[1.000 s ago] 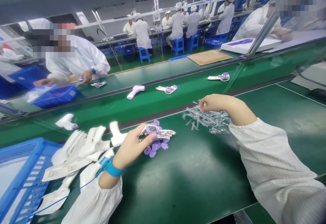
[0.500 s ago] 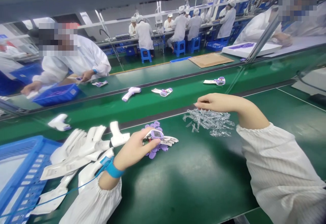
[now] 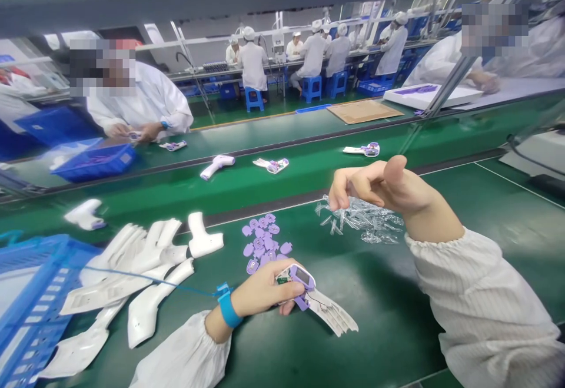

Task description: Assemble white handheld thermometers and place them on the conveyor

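Left hand (image 3: pixel 269 284) grips white-and-purple device half-shell (image 3: pixel 315 298), handle (image 3: pixel 338 314) slanting right, nearward; right hand (image 3: pixel 382 189), half-curled, hovers beyond it, near clear plastic pieces (image 3: pixel 375 223); can't tell if holding.

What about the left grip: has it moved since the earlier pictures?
Yes: the left grip has shifted toward the picture's lower right, judged against the purple pieces.

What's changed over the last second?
The left hand drew the device toward the person, uncovering more purple parts. The right hand turned, thumb up, beside the clear strips. The belt pieces slid left. The left hand's grip and the white shells stayed.
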Tool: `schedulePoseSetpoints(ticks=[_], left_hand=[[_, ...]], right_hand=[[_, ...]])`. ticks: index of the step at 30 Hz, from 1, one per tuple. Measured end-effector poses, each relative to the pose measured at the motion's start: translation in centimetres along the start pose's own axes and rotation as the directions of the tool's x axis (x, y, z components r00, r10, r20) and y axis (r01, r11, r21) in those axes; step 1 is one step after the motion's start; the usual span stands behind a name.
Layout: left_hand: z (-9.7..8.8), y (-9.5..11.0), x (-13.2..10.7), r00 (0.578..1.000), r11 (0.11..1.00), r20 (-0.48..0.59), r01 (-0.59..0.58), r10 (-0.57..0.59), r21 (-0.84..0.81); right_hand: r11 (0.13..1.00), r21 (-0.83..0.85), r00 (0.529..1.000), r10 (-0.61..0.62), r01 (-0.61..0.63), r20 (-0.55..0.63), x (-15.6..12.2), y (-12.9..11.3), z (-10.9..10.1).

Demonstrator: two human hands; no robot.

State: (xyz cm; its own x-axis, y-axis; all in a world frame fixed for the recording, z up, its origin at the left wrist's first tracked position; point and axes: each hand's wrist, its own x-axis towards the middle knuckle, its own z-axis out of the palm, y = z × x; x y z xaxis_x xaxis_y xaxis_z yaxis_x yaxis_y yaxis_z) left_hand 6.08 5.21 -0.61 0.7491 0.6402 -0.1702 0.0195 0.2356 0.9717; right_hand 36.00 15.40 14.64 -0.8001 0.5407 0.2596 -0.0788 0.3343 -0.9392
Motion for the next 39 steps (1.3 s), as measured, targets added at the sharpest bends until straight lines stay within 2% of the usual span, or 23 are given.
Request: schedulePoseSetpoints(ticks=[3,6,11,14,19,25,29,32,34,39], left_hand=[[0.3,-0.8,0.3,1.000,0.999,-0.010,0.026,-0.026,-0.036],[0.3,-0.9,0.3,0.999,0.998,-0.027,0.030,-0.032,-0.049],[0.2,-1.1,0.3,0.999,0.999,-0.022,0.035,-0.036,-0.026],[0.2,-1.2,0.4,0.998,0.999,-0.023,0.050,-0.050,-0.022],[0.0,-1.3,0.5,0.998,0.999,-0.025,0.049,-0.050,-0.018],[0.0,-1.4,0.5,0.998,0.998,-0.022,0.057,-0.057,0.001],[-0.2,-1.3,0.5,0.997,0.998,-0.022,0.069,-0.069,-0.009],[-0.2,-1.1,0.6,0.998,0.998,-0.022,0.063,-0.063,-0.005],[-0.1,-0.7,0.7,0.998,0.998,-0.026,0.060,-0.061,-0.009],[0.0,0.1,-0.5,0.995,0.998,-0.076,0.055,-0.057,-0.032]], right_hand=[[0.998,0.061,1.000,-0.024,0.025,-0.002,0.2,-0.1,0.6],[0.997,0.065,0.999,0.041,-0.041,0.002,0.4,0.2,1.0],[0.957,-0.146,0.966,0.239,-0.251,-0.095,1.1,1.1,1.1],[0.916,-0.225,0.943,0.314,-0.331,-0.109,1.4,1.6,1.1],[0.892,-0.270,0.931,0.331,-0.363,-0.155,1.6,2.4,1.2],[0.890,-0.257,0.926,0.348,-0.376,-0.149,1.6,2.6,1.4],[0.809,-0.372,0.890,0.414,-0.456,-0.192,1.8,2.7,1.1],[0.707,-0.530,0.883,0.354,-0.469,-0.309,2.1,3.5,0.7],[0.661,-0.576,0.875,0.325,-0.481,-0.358,2.2,4.1,0.6],[0.718,-0.424,0.833,0.464,-0.553,-0.301,2.6,5.5,0.6]])
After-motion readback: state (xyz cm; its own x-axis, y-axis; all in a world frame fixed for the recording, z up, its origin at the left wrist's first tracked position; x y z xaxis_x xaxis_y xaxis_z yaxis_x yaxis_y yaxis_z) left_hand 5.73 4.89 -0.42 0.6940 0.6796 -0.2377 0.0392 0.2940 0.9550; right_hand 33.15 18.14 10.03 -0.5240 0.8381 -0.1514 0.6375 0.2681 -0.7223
